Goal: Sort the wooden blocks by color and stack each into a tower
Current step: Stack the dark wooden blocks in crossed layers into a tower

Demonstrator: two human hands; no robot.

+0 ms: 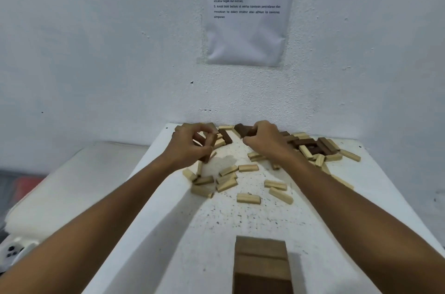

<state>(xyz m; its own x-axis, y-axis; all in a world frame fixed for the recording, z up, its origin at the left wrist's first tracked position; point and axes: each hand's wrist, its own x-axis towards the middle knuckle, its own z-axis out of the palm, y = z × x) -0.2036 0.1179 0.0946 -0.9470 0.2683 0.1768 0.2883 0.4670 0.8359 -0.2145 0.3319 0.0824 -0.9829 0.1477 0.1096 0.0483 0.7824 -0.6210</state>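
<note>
Loose wooden blocks lie scattered over the far half of a white table [240, 226]. Pale blocks [226, 179] cluster in the middle; dark brown blocks [313, 145] lie mixed with pale ones at the far right. My left hand [190, 146] grips mid-brown blocks [210, 146] held upright near the far left. My right hand [265, 139] grips dark brown blocks [244, 130] near the wall. A tower of brown blocks [261, 264] stands at the near edge of the table.
A white wall [120, 40] rises directly behind the table, with a printed instruction sheet [248, 9] stuck on it. To the left, lower down, lies a white cushioned surface [60, 185]. The table drops off on the left and right sides.
</note>
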